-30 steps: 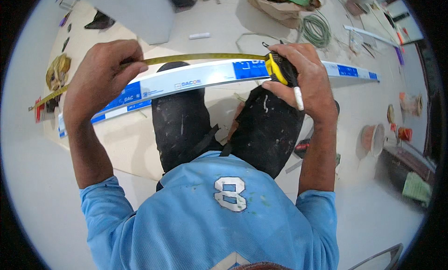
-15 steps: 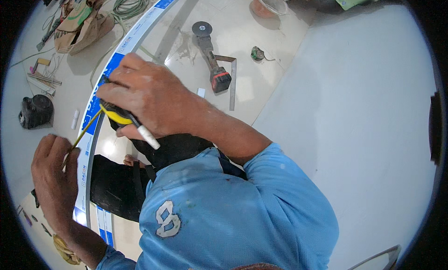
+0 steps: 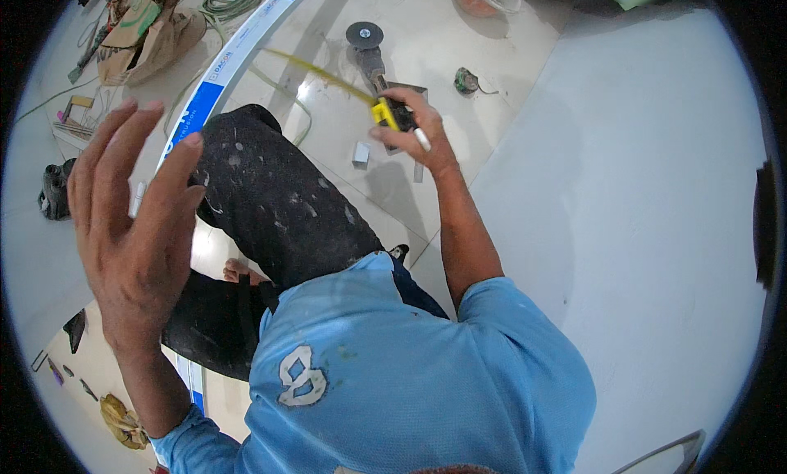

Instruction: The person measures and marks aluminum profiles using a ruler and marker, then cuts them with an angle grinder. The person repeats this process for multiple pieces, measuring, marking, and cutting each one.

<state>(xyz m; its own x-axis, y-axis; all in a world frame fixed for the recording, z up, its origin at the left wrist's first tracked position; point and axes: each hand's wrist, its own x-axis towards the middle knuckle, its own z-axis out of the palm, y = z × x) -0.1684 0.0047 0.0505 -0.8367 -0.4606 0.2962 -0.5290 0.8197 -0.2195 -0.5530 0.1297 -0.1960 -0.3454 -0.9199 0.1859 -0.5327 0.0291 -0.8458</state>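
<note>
"What's nearest?"
"From here I see the left hand (image 3: 131, 228) at 9 o'clock, fingers spread."
"And the tape measure (image 3: 384, 115)?"
"At 12 o'clock; my right hand (image 3: 430, 138) has its fingers around it. Farther, a grinder (image 3: 371, 63)."

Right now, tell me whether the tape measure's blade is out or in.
Out: the yellow blade stretches well beyond the tape measure held in the right hand.

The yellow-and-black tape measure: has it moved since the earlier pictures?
Yes, rightward: the tape measure, in the right hand, was left of the grey black-disced grinder on the floor; now it appears at the grinder's lower end.
</note>
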